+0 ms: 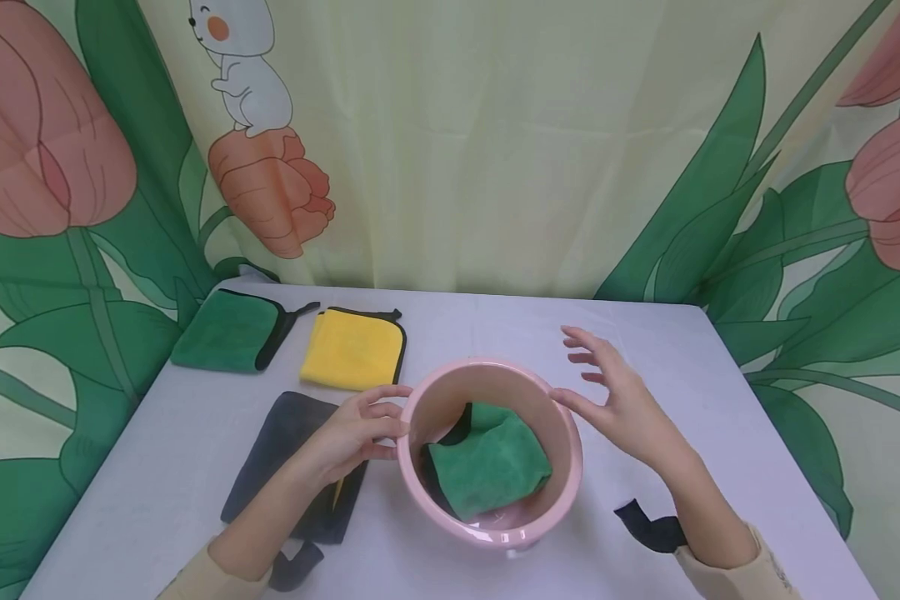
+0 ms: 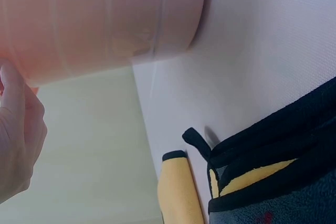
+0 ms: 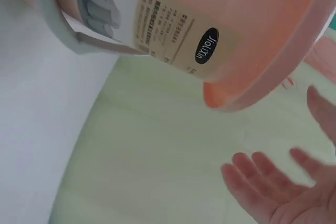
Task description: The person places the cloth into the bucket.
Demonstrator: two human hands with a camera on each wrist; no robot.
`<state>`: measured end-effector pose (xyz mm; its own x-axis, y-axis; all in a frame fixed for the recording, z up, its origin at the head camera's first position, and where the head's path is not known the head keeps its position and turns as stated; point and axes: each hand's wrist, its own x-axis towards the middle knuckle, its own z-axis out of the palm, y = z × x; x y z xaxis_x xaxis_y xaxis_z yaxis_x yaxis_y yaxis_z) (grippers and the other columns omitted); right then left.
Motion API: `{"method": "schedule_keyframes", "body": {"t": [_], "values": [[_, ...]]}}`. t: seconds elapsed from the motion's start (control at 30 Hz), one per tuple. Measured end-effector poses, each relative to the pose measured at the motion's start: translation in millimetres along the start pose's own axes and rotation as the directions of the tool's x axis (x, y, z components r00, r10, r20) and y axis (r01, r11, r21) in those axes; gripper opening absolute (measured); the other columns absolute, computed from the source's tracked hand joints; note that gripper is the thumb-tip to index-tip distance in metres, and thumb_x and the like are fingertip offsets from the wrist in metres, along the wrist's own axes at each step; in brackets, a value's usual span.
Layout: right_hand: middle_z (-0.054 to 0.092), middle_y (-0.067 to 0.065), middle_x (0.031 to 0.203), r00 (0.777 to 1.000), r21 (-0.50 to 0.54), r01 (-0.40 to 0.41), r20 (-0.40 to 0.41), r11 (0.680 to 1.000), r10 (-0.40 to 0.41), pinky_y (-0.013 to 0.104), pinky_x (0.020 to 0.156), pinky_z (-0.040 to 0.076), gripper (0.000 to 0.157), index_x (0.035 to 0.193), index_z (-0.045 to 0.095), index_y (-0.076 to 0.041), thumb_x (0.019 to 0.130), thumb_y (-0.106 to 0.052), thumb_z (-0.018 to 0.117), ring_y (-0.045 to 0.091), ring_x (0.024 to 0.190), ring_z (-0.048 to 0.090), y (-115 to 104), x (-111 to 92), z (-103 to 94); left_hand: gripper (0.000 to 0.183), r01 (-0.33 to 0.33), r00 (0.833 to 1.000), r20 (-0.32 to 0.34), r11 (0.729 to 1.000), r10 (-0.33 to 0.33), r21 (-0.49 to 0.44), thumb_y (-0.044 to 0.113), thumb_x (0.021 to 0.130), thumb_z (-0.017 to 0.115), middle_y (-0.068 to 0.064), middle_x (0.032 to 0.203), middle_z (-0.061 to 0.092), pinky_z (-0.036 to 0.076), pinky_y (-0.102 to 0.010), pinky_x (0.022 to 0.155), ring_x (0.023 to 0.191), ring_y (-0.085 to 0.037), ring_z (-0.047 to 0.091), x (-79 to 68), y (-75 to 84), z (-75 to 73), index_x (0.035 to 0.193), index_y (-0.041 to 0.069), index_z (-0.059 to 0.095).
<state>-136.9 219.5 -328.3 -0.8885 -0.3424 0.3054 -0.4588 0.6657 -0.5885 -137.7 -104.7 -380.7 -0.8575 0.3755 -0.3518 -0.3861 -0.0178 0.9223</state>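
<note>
A pink bucket (image 1: pixel 498 537) stands on the table between both hands, with a crumpled, black-edged green cloth (image 1: pixel 491 462) inside. My left hand (image 1: pixel 352 433) touches the outer left side of the rim, its fingers loosely bent. In the left wrist view, part of that hand (image 2: pixel 21 135) lies against the bucket wall (image 2: pixel 105 24) near the rim. On the other side is my right hand (image 1: pixel 622 400), fingers spread, the thumb at or very near the rim. The right wrist view shows its fingers (image 3: pixel 252 182) apart from the bucket (image 3: pixel 252 40), which bears a paper label.
A folded green cloth (image 1: pixel 228 329) and a yellow cloth (image 1: pixel 356 346) lie at the back left. A dark grey cloth (image 1: pixel 285 437) is partly under the left forearm. The bucket has a pale grey handle (image 3: pixel 58 24). A printed curtain (image 1: pixel 480 167) hangs behind the table (image 1: pixel 645 325).
</note>
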Motion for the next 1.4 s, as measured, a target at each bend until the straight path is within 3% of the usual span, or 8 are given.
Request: {"method": "schedule_keyframes", "body": {"t": [0.1,0.27,0.4,0.6,0.73,1.17,1.33,1.4], "values": [[0.051,0.013,0.123,0.986,0.156,-0.16,-0.019,0.975,0.165,0.033,0.078,0.053,0.07,0.14,0.032,-0.011,0.081,-0.015,0.069,0.025,0.104,0.058,8,-9,-3.3,0.056,0.0,1.0,0.0,1.0,0.0,0.001,0.008,0.081,0.064,-0.017,0.105,0.06,0.053,-0.036,0.077,0.093,-0.029,0.062,-0.1,0.3,-0.1,0.132,0.005,0.041],[0.054,0.023,0.117,0.94,0.364,-0.337,0.068,0.869,0.336,0.031,0.069,0.054,0.064,0.139,0.033,-0.006,0.085,-0.019,0.065,0.016,0.09,0.065,21,-23,-3.7,0.056,-0.003,1.0,0.001,1.0,0.003,0.004,0.009,0.082,0.064,-0.018,0.107,0.06,0.052,-0.036,0.077,0.094,-0.029,0.062,-0.1,-0.1,-0.3,0.132,0.006,0.04],[0.053,0.028,0.117,0.91,0.492,-0.41,0.162,0.768,0.382,0.036,0.069,0.054,0.059,0.138,0.033,-0.002,0.088,-0.016,0.061,0.016,0.087,0.066,29,-34,0.1,0.056,-0.006,1.0,0.005,1.0,0.006,0.003,0.008,0.082,0.064,-0.017,0.104,0.06,0.053,-0.035,0.077,0.093,-0.029,0.062,0.2,-0.6,-0.5,0.132,0.005,0.04],[0.063,0.009,0.108,0.888,0.569,-0.457,0.24,0.684,0.393,0.037,0.071,0.054,0.054,0.136,0.033,0.0,0.09,-0.012,0.057,0.022,0.086,0.067,29,-45,5.8,0.057,-0.006,1.0,0.008,1.0,0.006,-0.001,0.008,0.082,0.064,-0.015,0.102,0.061,0.053,-0.035,0.077,0.094,-0.031,0.061,0.2,-0.8,-0.5,0.133,0.005,0.04],[0.066,0.001,0.099,0.885,0.582,-0.462,0.254,0.669,0.39,0.037,0.07,0.055,0.052,0.135,0.035,0.002,0.089,-0.011,0.057,0.024,0.082,0.067,26,-47,8.8,0.057,-0.008,1.0,0.008,1.0,0.008,0.002,0.009,0.081,0.065,-0.015,0.103,0.061,0.052,-0.035,0.077,0.095,-0.031,0.061,0.2,-0.9,-0.6,0.133,0.005,0.04],[0.065,0.002,0.089,0.902,0.625,-0.426,0.242,0.654,0.357,0.036,0.066,0.055,0.045,0.124,0.046,0.012,0.085,-0.003,0.061,0.016,0.073,0.067,27,-53,17.9,0.057,-0.019,0.999,-0.033,0.999,0.02,0.025,0.012,0.081,0.066,-0.015,0.108,0.058,0.052,-0.036,0.078,0.098,-0.031,0.059,-2.2,-2.6,2.3,0.133,0.007,0.042],[0.065,0.002,0.09,0.906,0.626,-0.419,0.241,0.657,0.348,0.036,0.065,0.055,0.044,0.124,0.046,0.013,0.085,-0.003,0.061,0.015,0.072,0.067,28,-52,18.9,0.053,-0.048,0.992,-0.107,0.989,0.064,0.139,0.017,0.079,0.07,-0.013,0.106,0.056,0.052,-0.036,0.079,0.093,-0.026,0.06,-3.8,-4.5,4.3,0.128,0.013,0.05],[0.064,0.002,0.09,0.911,0.631,-0.408,0.235,0.66,0.339,0.035,0.065,0.055,0.045,0.124,0.045,0.014,0.085,-0.001,0.06,0.015,0.072,0.067,27,-51,19.1,0.05,-0.076,0.981,-0.157,0.969,0.115,0.233,0.02,0.078,0.071,-0.01,0.102,0.056,0.053,-0.035,0.078,0.088,-0.022,0.061,-4.7,-6.4,5.1,0.125,0.016,0.054]]}}
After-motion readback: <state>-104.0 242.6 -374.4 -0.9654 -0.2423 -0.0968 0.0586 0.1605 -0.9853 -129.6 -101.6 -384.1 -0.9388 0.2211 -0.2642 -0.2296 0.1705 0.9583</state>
